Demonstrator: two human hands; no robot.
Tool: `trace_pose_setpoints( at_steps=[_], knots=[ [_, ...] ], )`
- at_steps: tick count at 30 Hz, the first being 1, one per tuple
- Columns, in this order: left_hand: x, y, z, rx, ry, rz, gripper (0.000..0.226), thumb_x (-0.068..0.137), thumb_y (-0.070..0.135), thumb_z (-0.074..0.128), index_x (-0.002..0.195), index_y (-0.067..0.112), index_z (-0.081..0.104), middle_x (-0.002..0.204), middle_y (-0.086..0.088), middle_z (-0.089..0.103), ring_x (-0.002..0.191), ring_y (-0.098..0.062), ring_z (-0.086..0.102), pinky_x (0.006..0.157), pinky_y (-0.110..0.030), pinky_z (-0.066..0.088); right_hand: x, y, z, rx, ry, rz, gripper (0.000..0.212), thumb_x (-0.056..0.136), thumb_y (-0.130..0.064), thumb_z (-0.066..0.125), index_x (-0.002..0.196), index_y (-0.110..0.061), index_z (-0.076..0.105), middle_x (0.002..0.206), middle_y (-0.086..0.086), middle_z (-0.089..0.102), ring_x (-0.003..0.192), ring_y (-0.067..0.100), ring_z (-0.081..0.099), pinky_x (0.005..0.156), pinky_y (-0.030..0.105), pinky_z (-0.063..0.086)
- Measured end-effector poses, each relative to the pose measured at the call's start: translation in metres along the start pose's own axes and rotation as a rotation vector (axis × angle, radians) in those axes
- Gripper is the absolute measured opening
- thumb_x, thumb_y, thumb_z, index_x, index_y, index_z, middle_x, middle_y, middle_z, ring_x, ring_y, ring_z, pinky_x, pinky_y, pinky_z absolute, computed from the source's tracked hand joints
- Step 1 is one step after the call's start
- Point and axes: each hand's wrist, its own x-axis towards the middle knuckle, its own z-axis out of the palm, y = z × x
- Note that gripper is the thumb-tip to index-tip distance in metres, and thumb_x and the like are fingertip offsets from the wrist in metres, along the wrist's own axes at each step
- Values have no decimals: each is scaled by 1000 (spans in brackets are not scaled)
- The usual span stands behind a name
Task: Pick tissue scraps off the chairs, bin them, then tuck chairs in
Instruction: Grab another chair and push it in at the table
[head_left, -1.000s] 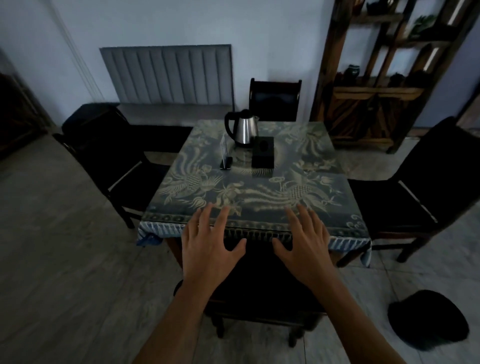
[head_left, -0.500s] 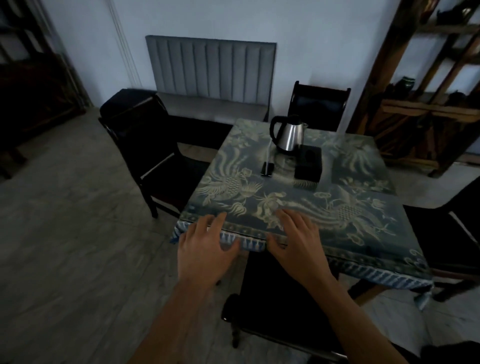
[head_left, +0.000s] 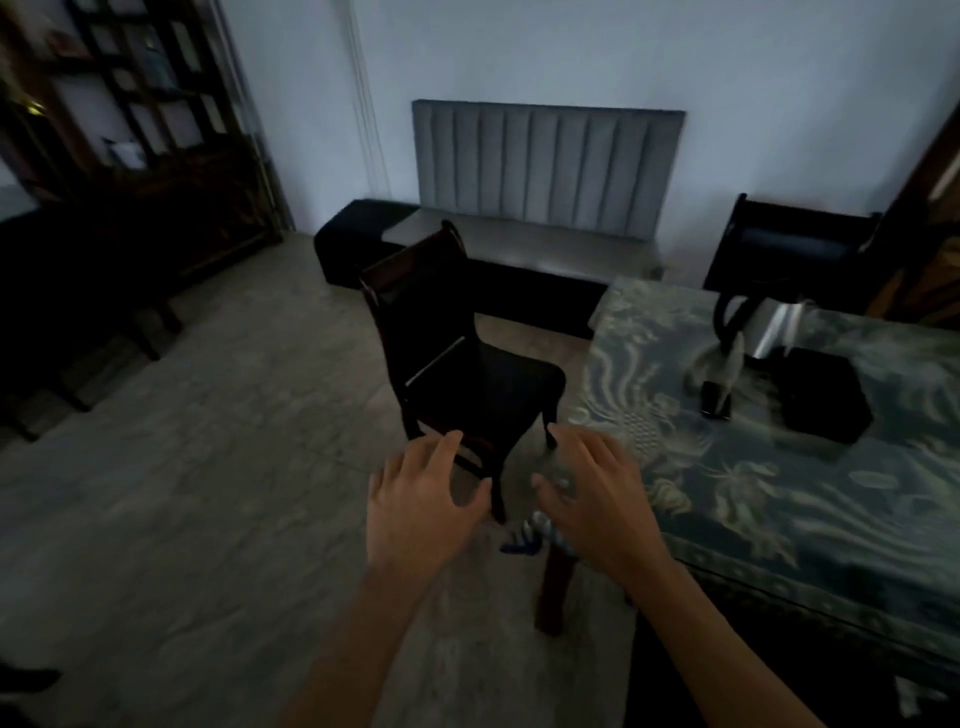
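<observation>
A dark wooden chair (head_left: 467, 364) with a black seat stands pulled out from the left side of the table (head_left: 779, 493), which wears a blue patterned cloth. My left hand (head_left: 421, 504) hovers in front of the chair, fingers spread and holding nothing. My right hand (head_left: 597, 499) hovers over the table's near left corner, fingers also spread and empty. A second dark chair (head_left: 789, 249) stands at the table's far side. No tissue scrap shows on the seat in this dim light.
A steel kettle (head_left: 763, 327), a black box (head_left: 821, 400) and a small dark object (head_left: 717, 400) stand on the table. A grey padded bench (head_left: 524, 249) runs along the back wall. Dark cabinets (head_left: 130, 182) stand at the left. Bare tiled floor lies left of the chair.
The view has swung left, from the chair tucked in front of me to the pulled-out left chair. Both hands have left the table's front edge and now hover near its left corner.
</observation>
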Motion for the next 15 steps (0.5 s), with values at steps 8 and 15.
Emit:
trace_pose_setpoints(
  at_steps=[8, 15],
  knots=[
    [57, -106, -9, 39, 55, -123, 55, 73, 62, 52, 116, 27, 57, 110, -1, 65, 94, -32, 64, 78, -44, 51, 89, -60, 77, 34, -89, -73, 61, 90, -47, 54, 143, -19, 45, 141, 2, 51, 133, 24, 43, 108, 47, 37],
    [146, -189, 14, 72, 34, -196, 55, 71, 57, 61, 116, 25, 58, 111, -3, 65, 95, -35, 62, 78, -46, 52, 201, -91, 158, 57, -136, -98, 66, 88, -56, 45, 145, -23, 42, 150, 1, 43, 139, 25, 36, 111, 49, 33]
  ],
)
